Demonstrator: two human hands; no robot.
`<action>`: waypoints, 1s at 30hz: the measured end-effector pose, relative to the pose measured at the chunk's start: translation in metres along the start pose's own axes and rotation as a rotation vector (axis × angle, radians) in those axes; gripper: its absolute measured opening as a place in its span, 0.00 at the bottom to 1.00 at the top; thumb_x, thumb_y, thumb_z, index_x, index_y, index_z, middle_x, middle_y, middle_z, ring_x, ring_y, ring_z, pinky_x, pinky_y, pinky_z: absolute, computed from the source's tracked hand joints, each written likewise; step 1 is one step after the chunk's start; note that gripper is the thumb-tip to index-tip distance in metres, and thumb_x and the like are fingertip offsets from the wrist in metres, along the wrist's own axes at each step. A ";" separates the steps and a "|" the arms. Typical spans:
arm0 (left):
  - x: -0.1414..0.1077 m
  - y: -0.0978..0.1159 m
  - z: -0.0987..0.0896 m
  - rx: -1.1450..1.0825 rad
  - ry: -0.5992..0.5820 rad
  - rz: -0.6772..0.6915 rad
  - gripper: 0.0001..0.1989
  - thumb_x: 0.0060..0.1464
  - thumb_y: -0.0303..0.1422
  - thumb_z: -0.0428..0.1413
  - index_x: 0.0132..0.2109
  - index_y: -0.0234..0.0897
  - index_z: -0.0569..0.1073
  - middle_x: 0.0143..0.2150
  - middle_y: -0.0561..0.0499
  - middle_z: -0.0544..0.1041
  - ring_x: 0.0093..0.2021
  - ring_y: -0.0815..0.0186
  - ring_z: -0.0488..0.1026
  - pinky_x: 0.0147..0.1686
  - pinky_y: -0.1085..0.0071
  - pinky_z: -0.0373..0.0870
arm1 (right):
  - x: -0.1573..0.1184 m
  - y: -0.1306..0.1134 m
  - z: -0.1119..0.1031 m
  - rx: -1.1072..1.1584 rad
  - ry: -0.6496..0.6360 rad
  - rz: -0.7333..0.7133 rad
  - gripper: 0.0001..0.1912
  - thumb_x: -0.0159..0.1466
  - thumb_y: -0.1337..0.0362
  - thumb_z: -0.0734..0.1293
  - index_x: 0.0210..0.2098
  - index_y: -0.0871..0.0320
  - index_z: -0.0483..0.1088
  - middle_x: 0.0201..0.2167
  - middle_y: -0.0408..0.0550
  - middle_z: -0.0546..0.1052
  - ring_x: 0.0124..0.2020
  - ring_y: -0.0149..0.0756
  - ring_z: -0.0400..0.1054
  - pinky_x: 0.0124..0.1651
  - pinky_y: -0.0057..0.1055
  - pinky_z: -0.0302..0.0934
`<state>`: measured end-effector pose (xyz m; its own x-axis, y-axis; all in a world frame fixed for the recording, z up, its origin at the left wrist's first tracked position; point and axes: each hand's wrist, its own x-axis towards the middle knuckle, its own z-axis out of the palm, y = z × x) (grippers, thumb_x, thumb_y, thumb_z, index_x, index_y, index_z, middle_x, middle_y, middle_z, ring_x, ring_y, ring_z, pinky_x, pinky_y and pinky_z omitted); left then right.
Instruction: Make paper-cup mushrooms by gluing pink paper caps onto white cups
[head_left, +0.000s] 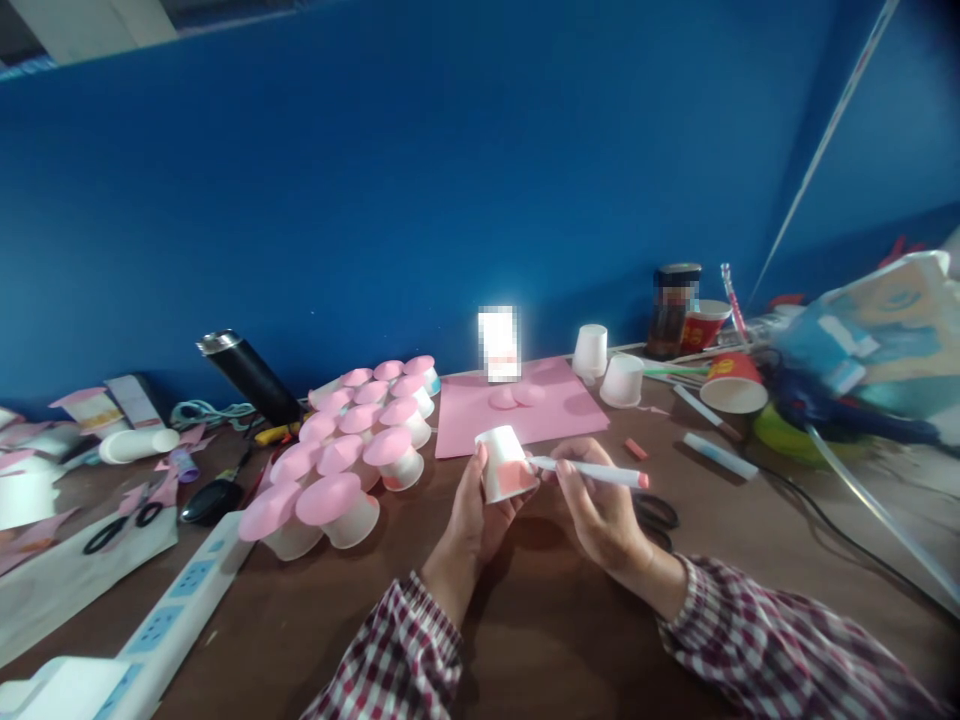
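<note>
My left hand is wrapped around a white paper cup, which is turned upside down and tilted. Part of the cup's side is coloured pinkish orange. A white marker with a pinkish-orange end is gripped in my right hand, its tip at the cup's right side. Behind the cup lies a pink paper sheet with pink paper circles on it. To the left stand several upturned cups topped with pink discs. A small orange-pink marker cap rests right of my right hand.
Two upturned white cups stand behind on the right. Black scissors lie beside my right wrist. A power strip, a computer mouse and a black flask are on the left. Red cups and a cable are on the right.
</note>
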<state>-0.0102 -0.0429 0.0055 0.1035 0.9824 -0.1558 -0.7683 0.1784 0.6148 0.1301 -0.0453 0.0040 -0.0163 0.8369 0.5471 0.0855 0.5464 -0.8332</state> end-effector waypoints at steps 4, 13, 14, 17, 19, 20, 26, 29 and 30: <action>0.002 0.001 0.000 -0.010 0.036 0.019 0.16 0.58 0.42 0.54 0.43 0.31 0.73 0.37 0.45 0.77 0.39 0.60 0.75 0.43 0.64 0.72 | 0.000 -0.001 0.000 0.039 0.002 0.010 0.06 0.69 0.63 0.59 0.35 0.55 0.64 0.27 0.42 0.70 0.29 0.32 0.65 0.32 0.28 0.60; 0.002 0.003 0.000 -0.023 0.059 -0.032 0.17 0.58 0.44 0.52 0.40 0.32 0.72 0.34 0.45 0.76 0.35 0.61 0.74 0.38 0.64 0.71 | -0.001 -0.003 -0.001 0.054 -0.036 -0.002 0.09 0.69 0.63 0.58 0.32 0.56 0.64 0.24 0.41 0.68 0.24 0.29 0.60 0.28 0.27 0.55; 0.001 0.003 0.001 -0.020 0.066 -0.033 0.18 0.57 0.45 0.53 0.40 0.32 0.72 0.34 0.45 0.76 0.34 0.62 0.73 0.38 0.64 0.71 | -0.001 -0.003 -0.001 0.058 -0.032 -0.008 0.09 0.69 0.63 0.58 0.32 0.56 0.64 0.24 0.41 0.68 0.24 0.29 0.60 0.28 0.26 0.55; -0.002 0.002 0.001 -0.002 0.061 -0.030 0.20 0.55 0.48 0.54 0.40 0.32 0.72 0.33 0.45 0.76 0.33 0.62 0.73 0.38 0.64 0.72 | -0.001 -0.005 0.000 0.064 -0.034 -0.016 0.09 0.69 0.64 0.58 0.33 0.56 0.64 0.25 0.41 0.69 0.25 0.29 0.62 0.29 0.26 0.56; -0.001 0.000 -0.001 0.003 0.038 -0.022 0.20 0.55 0.46 0.55 0.40 0.31 0.72 0.34 0.45 0.76 0.34 0.63 0.74 0.38 0.65 0.72 | -0.002 -0.004 0.000 0.077 -0.043 -0.011 0.08 0.69 0.64 0.59 0.33 0.56 0.65 0.25 0.41 0.69 0.26 0.29 0.62 0.30 0.26 0.57; -0.001 -0.001 -0.002 0.006 0.027 -0.015 0.19 0.56 0.45 0.55 0.41 0.30 0.73 0.34 0.45 0.76 0.34 0.63 0.74 0.39 0.66 0.72 | -0.002 -0.004 0.001 0.083 -0.048 -0.009 0.08 0.69 0.64 0.59 0.33 0.56 0.65 0.25 0.41 0.69 0.26 0.29 0.62 0.30 0.27 0.57; 0.005 -0.002 -0.007 0.021 0.049 -0.011 0.17 0.56 0.41 0.56 0.42 0.30 0.73 0.36 0.44 0.77 0.35 0.63 0.75 0.39 0.67 0.72 | -0.004 -0.001 0.001 0.112 -0.048 0.003 0.08 0.69 0.63 0.59 0.33 0.56 0.65 0.25 0.41 0.68 0.26 0.29 0.62 0.31 0.27 0.57; 0.006 -0.001 -0.008 0.013 0.058 -0.034 0.17 0.55 0.41 0.56 0.43 0.29 0.73 0.38 0.43 0.77 0.35 0.62 0.75 0.40 0.66 0.72 | -0.003 -0.002 0.000 0.116 -0.059 0.009 0.09 0.69 0.63 0.59 0.33 0.56 0.65 0.25 0.41 0.69 0.27 0.30 0.62 0.31 0.28 0.58; 0.006 -0.001 -0.008 0.009 0.063 -0.038 0.18 0.56 0.41 0.56 0.43 0.29 0.73 0.38 0.43 0.77 0.35 0.63 0.75 0.40 0.66 0.72 | -0.003 -0.002 0.000 0.112 -0.071 0.011 0.09 0.69 0.63 0.59 0.33 0.57 0.64 0.25 0.42 0.69 0.26 0.30 0.62 0.31 0.28 0.58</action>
<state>-0.0137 -0.0373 -0.0023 0.0925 0.9694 -0.2276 -0.7585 0.2166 0.6146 0.1299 -0.0494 0.0041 -0.0867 0.8407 0.5344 -0.0259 0.5344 -0.8448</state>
